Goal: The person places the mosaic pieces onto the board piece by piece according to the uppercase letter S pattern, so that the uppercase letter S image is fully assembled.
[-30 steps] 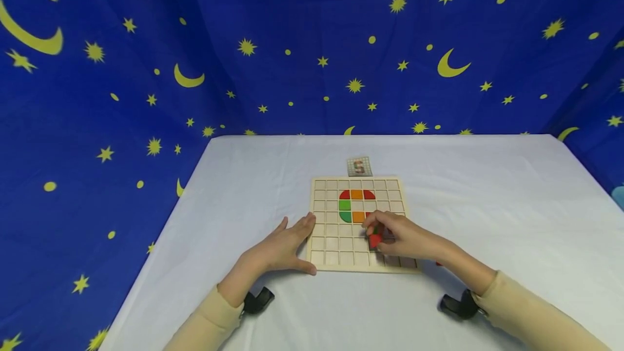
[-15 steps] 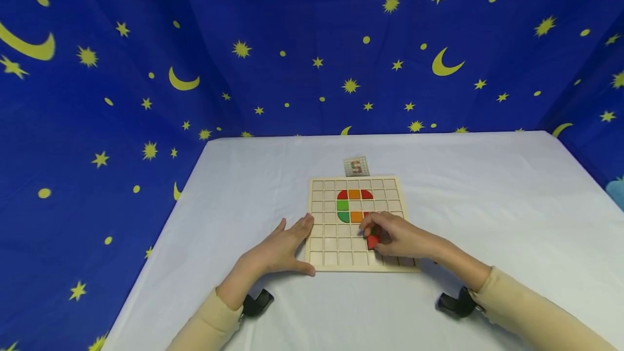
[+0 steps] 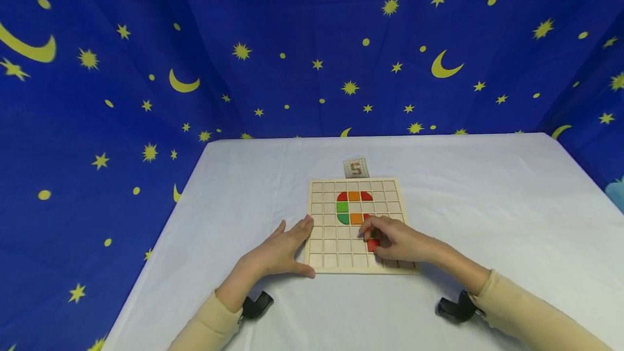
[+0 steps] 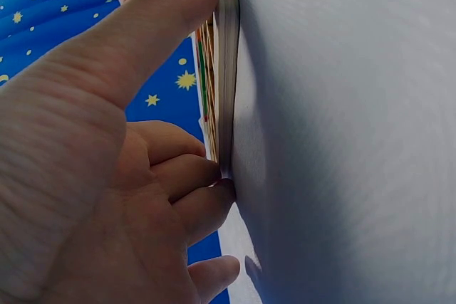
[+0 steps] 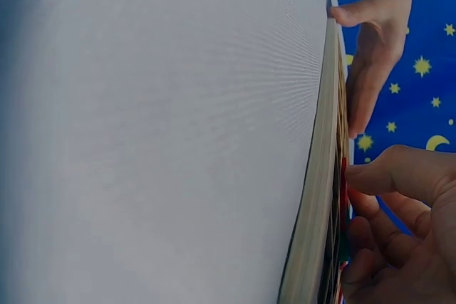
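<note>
A square wooden grid board [image 3: 336, 271] lies on the table. Red, orange and green tiles form a curve in its upper middle, including an orange tile [image 3: 354, 196] and a light green tile [image 3: 343, 207]. My right hand [image 3: 407, 239] is over the lower right of the board, thumb and curled fingers holding a red tile [image 3: 373, 245] at a cell. A bit of green shows under these fingers; what it belongs to is partly hidden. My left hand [image 3: 280, 248] is spread at the board's left edge, fingertips and thumb touching the frame, also seen in the left wrist view.
Behind the board lies a small pattern card [image 3: 356, 167] with an S-like figure on a grid. A white cloth [image 3: 487, 194] covers the table. Blue fabric [image 3: 292, 26] with yellow moons and stars hangs around the back and sides.
The red tile under my right hand now lies flatter against the board than a second ago, when it looked tilted. My left hand stays at the board's edge. The head view shifts slightly.
</note>
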`<state>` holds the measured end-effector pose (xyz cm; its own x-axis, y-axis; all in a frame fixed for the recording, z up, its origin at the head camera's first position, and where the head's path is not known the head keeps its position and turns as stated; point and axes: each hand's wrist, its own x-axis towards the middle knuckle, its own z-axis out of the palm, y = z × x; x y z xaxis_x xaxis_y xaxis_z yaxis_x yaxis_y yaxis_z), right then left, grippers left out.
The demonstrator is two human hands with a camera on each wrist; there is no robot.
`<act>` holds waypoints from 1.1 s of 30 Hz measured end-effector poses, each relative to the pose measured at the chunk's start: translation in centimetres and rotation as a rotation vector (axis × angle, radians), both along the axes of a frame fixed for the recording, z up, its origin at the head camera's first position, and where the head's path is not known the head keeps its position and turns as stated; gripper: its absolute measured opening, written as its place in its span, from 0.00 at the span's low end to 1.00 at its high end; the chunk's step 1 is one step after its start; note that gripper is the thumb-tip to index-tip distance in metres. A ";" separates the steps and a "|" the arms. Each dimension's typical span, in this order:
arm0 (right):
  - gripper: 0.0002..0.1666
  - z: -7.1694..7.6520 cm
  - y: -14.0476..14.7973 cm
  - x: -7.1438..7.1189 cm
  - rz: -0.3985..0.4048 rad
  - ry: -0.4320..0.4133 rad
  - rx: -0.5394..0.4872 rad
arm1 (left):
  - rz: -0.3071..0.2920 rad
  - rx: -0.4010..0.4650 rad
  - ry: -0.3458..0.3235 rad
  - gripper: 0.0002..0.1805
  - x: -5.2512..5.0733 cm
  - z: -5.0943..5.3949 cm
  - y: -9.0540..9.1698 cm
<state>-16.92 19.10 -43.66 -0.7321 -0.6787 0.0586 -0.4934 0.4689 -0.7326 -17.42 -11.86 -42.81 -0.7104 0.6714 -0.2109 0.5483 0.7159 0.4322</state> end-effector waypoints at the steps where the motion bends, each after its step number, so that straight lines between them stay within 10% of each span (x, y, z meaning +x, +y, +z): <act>1: 0.23 -0.1 0.0 0.0 0.007 0.002 -0.003 | 0.002 0.001 -0.002 0.62 0.0 0.0 0.0; 17: 0.22 0.5 0.1 0.1 -0.006 -0.048 -0.079 | 0.009 0.013 -0.013 0.62 -0.1 -0.1 -0.1; 33: 0.23 3.0 5.2 1.1 -0.168 0.129 -0.170 | -0.007 0.026 -0.002 0.62 -0.2 -0.4 -0.2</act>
